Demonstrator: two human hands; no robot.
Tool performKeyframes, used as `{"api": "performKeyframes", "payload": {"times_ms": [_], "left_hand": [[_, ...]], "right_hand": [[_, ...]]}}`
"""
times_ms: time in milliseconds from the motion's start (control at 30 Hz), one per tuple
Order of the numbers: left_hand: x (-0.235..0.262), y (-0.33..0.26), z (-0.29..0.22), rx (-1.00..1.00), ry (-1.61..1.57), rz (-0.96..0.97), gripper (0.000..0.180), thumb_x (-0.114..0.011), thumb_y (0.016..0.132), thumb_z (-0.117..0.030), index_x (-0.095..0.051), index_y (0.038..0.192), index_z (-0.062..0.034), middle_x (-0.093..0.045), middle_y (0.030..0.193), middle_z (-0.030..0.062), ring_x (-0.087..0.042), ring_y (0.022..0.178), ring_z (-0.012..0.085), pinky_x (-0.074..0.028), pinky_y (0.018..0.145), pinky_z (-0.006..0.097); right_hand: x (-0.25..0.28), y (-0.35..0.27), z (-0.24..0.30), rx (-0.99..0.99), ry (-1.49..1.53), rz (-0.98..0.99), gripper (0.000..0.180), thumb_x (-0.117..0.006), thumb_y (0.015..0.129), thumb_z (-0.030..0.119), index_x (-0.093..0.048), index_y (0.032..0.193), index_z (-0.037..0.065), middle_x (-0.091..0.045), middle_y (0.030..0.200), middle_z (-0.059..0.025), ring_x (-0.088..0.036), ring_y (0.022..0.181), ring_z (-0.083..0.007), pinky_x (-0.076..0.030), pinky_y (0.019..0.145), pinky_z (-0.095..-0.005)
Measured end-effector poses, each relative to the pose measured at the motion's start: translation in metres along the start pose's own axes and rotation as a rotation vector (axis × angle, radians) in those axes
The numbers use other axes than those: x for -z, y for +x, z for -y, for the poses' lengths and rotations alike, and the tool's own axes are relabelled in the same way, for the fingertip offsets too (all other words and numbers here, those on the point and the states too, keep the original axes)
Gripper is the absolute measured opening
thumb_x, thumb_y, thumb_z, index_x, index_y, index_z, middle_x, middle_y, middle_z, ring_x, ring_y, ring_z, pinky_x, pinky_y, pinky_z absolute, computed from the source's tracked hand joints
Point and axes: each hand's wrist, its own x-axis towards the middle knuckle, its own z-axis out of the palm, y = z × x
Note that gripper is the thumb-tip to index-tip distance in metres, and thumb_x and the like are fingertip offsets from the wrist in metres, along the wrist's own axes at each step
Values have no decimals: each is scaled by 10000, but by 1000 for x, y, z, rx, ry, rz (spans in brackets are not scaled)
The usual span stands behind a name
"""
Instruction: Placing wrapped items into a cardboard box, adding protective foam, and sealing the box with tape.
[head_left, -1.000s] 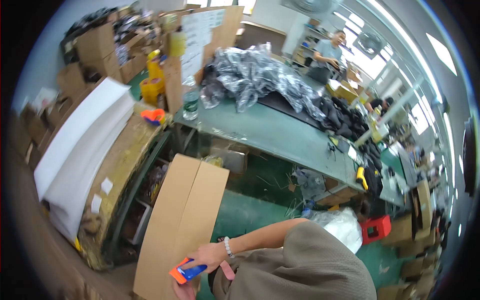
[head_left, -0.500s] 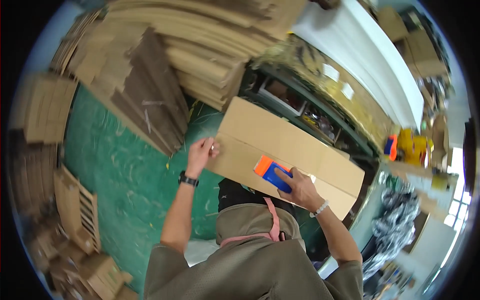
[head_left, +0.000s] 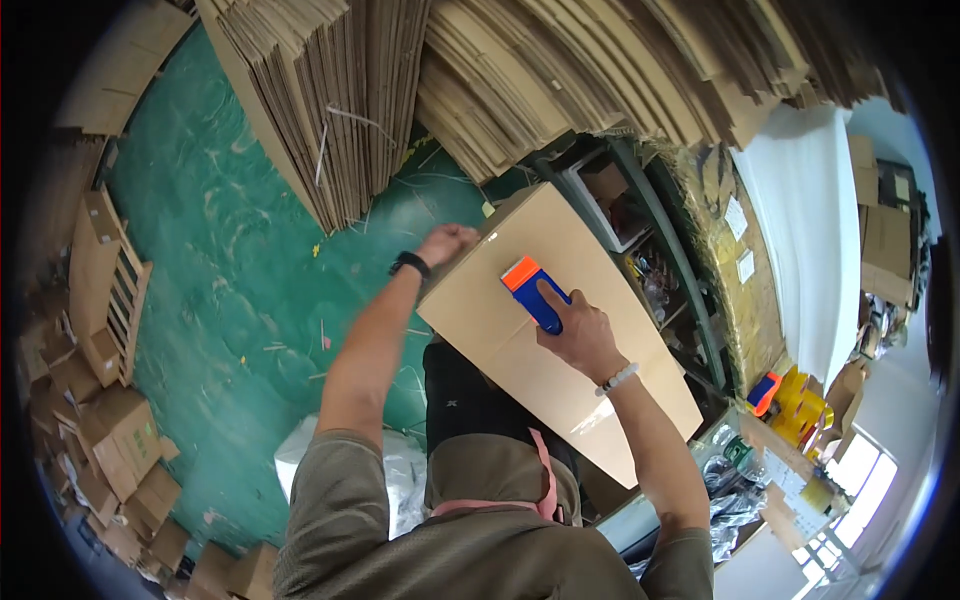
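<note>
Two hands work one flat tan cardboard box (head_left: 540, 340) at frame centre: left hand (head_left: 447, 243) fisted on its upper edge, right hand (head_left: 578, 335) fingers closed around a blue-orange tape dispenser (head_left: 533, 291).

Left hand (head_left: 447, 243) is curling into a loose fist, arm reaching forward, dark band on wrist. Right hand (head_left: 578, 335) is pressing down, index finger extended, beaded bracelet at wrist.
</note>
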Motion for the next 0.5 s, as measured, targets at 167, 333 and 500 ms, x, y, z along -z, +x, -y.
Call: {"api": "performKeyframes", "payload": {"times_ms": [167, 333, 500], "left_hand": [[-50, 3, -23, 7, 572, -332, 878, -432, 952, -682, -415, 1448, 42, -457, 1482, 215, -416, 1388, 312, -285, 1167, 388], [-54, -29, -64, -6, 127, 359, 948, -367, 945, -735, -311, 1525, 12, -344, 1579, 174, -298, 1471, 308, -228, 1202, 356], [-33, -26, -98, -56, 657, -484, 813, -378, 961, -677, -582, 1322, 22, -604, 1331, 235, -547, 1257, 395, -396, 1082, 395]], "right_hand": [[3, 5, -12, -63, -47, 100, 700, -690, 780, 297, -482, 1438, 181, -584, 901, -210, -676, 737, -403, -566, 719, -474], [5, 15, -4, 31, -39, 31, 637, -671, 792, 347, -528, 1385, 164, -647, 862, -248, -663, 747, -439, -540, 715, -515], [-3, 4, -11, 127, -34, -24, 508, -623, 800, 347, -591, 1264, 142, -669, 798, -234, -673, 766, -427, -540, 712, -512]]}}
